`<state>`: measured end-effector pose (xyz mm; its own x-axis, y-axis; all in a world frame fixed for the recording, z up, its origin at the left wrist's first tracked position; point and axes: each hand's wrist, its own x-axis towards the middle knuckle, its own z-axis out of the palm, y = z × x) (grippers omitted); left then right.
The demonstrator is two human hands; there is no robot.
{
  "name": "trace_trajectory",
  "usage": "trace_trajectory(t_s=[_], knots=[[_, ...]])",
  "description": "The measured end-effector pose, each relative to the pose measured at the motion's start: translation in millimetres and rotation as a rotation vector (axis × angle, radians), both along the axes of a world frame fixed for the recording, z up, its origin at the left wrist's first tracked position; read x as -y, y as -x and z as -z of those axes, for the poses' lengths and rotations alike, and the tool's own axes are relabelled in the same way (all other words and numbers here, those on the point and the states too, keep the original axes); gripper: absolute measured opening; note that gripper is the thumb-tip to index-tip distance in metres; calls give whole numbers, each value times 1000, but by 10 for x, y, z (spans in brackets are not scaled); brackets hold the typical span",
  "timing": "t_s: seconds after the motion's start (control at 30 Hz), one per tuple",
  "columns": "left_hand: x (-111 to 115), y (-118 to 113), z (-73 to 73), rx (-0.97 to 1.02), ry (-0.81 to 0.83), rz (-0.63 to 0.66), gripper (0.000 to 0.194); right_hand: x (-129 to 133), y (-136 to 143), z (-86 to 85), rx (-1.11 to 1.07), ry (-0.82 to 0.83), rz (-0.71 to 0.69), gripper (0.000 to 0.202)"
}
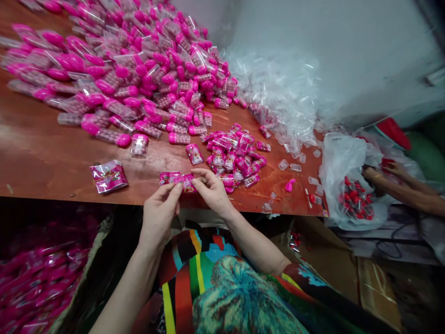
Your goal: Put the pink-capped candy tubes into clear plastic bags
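Both my hands meet at the table's front edge over small pink printed packets. My left hand [162, 206] pinches the left end of a pink packet [184, 178] between thumb and fingers. With its thumb and fingertips my right hand [212, 190] grips the right end. Just behind my left fingers lies another pink packet [168, 177], partly covered; I cannot tell whether the two are joined. A pile of similar pink packets [236, 153] is beside my right hand. Farther left on the table is a larger shiny pink packet [109, 176].
Clear tubes with pink caps [139, 74] and pink balls heap up behind. Clear plastic pieces [288, 102] pile against the wall. At right, another person's hands [378, 171] reach into a white bag [342, 157] of red items. A box of pink packets [45, 273] stands below left.
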<state>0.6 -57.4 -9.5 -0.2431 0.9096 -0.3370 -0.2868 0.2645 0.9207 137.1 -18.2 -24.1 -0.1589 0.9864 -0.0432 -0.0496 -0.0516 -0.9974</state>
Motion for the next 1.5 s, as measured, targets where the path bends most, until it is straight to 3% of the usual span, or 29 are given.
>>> trace_trajectory(t_s=[0.1,0.23,0.33,0.5,0.6,0.7,0.9,1.1,1.3,1.4,1.5], knots=[[-11,10,-8,-35,-47,-50,22,12,-20,33,18,51,-17,38],[-35,7,-4,42,-7,-136,21,22,-47,54,25,56,22,44],[-46,-5,12,96,30,-140,23,50,-46,25,51,91,-91,40],[-34,0,11,130,61,-26,32,76,-20,0,125,125,-141,27],[-21,23,18,123,95,53,37,60,-12,5,183,115,-160,28],[-31,22,40,129,102,45,41,40,25,-6,259,89,-157,33],[-104,0,27,164,105,-47,38,15,173,-38,559,-189,-73,31],[-131,120,-8,210,124,27,39,-137,244,29,953,-489,-103,34],[-164,219,-6,261,104,-64,40,-463,272,-53,1057,-666,-241,46],[-173,261,-12,282,106,-137,42,-637,222,-68,1151,-701,-194,40],[-166,323,-20,318,108,-195,41,-754,131,-52,1343,-626,-130,36]])
